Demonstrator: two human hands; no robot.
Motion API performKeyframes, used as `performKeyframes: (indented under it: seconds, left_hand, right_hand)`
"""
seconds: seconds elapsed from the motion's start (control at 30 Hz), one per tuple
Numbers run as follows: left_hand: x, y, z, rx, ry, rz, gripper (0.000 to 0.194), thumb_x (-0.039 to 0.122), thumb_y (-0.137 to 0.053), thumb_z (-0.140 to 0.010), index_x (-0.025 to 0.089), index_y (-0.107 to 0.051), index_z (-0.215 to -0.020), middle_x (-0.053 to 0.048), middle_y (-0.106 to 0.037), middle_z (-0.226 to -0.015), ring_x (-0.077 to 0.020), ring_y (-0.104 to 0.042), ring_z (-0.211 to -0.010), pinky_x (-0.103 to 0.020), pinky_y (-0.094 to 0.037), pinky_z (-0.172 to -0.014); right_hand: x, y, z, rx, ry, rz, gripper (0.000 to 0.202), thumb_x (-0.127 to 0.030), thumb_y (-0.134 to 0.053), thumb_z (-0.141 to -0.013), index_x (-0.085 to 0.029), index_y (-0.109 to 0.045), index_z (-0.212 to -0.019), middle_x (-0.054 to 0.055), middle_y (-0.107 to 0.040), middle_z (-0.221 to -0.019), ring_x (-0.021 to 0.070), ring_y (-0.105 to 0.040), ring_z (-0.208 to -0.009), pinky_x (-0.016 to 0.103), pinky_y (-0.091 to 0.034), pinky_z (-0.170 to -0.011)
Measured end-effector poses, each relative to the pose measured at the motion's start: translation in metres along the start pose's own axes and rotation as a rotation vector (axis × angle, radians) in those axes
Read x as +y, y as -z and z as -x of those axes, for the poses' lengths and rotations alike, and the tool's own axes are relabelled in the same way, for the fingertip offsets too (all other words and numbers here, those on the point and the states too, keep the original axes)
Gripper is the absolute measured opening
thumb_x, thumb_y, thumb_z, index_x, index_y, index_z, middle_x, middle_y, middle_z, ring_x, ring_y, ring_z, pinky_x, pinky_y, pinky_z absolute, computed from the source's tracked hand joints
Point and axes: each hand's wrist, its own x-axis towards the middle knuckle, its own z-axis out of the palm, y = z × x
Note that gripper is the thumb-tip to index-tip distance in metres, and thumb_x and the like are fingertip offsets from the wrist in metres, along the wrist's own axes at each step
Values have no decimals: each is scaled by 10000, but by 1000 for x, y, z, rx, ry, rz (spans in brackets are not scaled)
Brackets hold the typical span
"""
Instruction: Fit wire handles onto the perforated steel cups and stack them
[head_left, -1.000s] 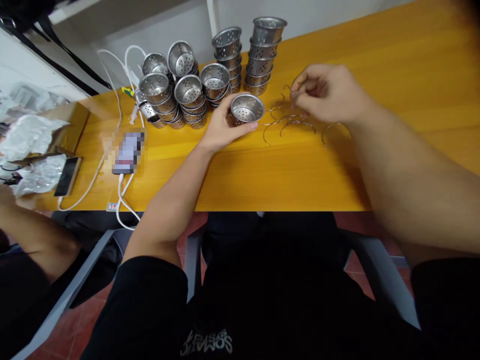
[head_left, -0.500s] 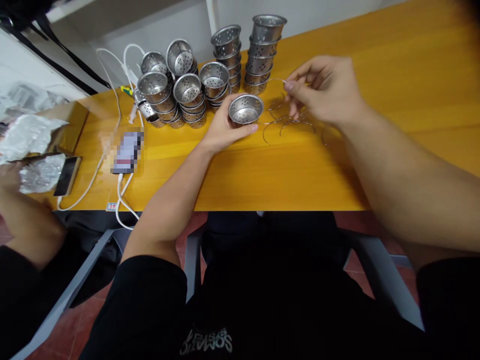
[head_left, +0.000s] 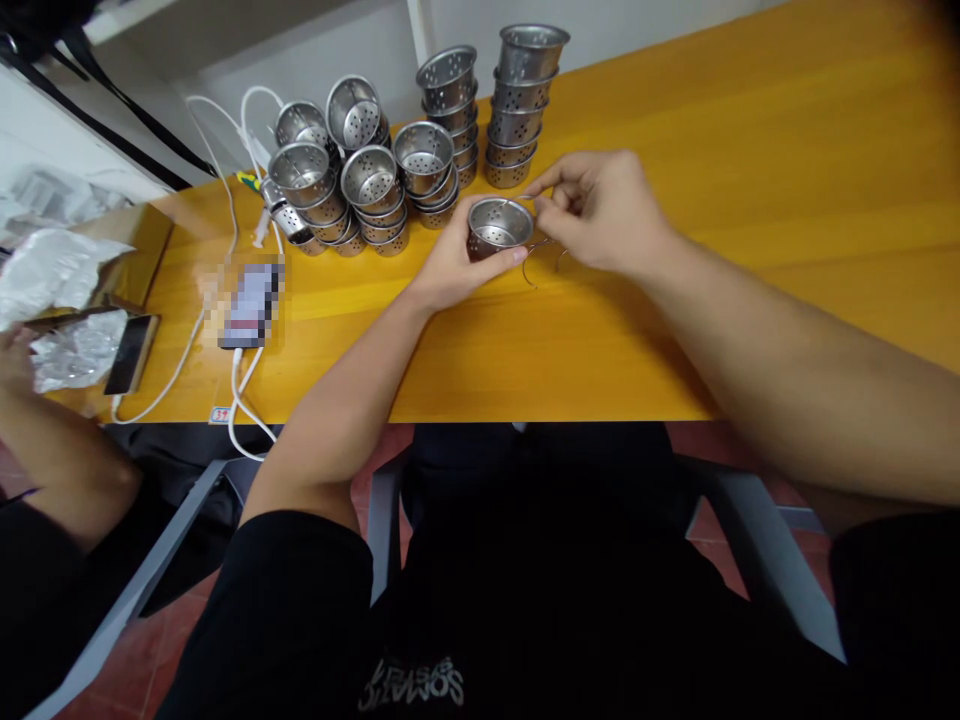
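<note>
My left hand (head_left: 461, 258) is wrapped round a small perforated metal cup (head_left: 500, 224), holding it upright just over the table. Pinched between the thumb and fingers of my right hand (head_left: 596, 212) is a thin curved wire (head_left: 523, 196), whose tip reaches over the cup's rim. Whether the wire touches the cup I cannot tell. More curved wires (head_left: 531, 272) lie on the table, partly hidden under my right hand.
Stacks of perforated cups (head_left: 375, 190) stand behind my left hand, with two taller stacks (head_left: 517, 110) at the back. Left of them are a phone (head_left: 251, 305) on a white cable, a second phone (head_left: 132, 355), plastic bags (head_left: 56, 275) and another person's arm (head_left: 64, 460).
My right hand has moved left and slightly down, bringing the wire from beside the cup to over its rim. My left hand and the cup have shifted slightly right.
</note>
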Motion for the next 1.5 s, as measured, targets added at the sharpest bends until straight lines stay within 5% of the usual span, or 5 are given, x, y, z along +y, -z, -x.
performKeyframes:
  seconds: [0.37, 1.1, 1.3, 1.5]
  left_hand:
    - [-8, -4, 0, 9, -65, -48, 930, 828, -658, -939, 239, -306, -1567, -107, -547, -1477, -254, -649, -1405, -523, -476, -1300]
    - [-8, -4, 0, -3, -66, -61, 985, 863, -621, -932, 241, -272, -1611, -118, -545, -1493, -260, -650, -1426, -513, -475, -1300]
    - [-1, -6, 2, 5, -78, -55, 1087, 887, -664, -879, 242, -205, -1625, -129, -505, -1521, -281, -616, -1469, -504, -480, -1293]
    - [8, -3, 0, 73, -57, -63, 1076, 881, -790, -785, 260, -337, -1538, -90, -552, -1454, -267, -666, -1353, -469, -530, -1224]
  right_hand:
    - [-3, -3, 2, 21, -13, 8, 141, -369, -779, -1035, -232, -763, -1065, 10, -558, -663, 187, -552, -593, 396, -556, -640]
    - [-11, -10, 2, 61, -43, -19, 209, -420, -827, -990, -222, -762, -1007, -2, -575, -662, 166, -508, -590, 379, -532, -649]
    - [-19, -11, 5, 66, -66, 16, 225, -487, -806, -992, -308, -753, -1119, 4, -609, -682, 235, -595, -656, 465, -581, -722]
    - [-35, -10, 8, 75, -77, 48, 121, -485, -769, -1003, -377, -754, -1055, 14, -653, -733, 277, -646, -742, 479, -586, -692]
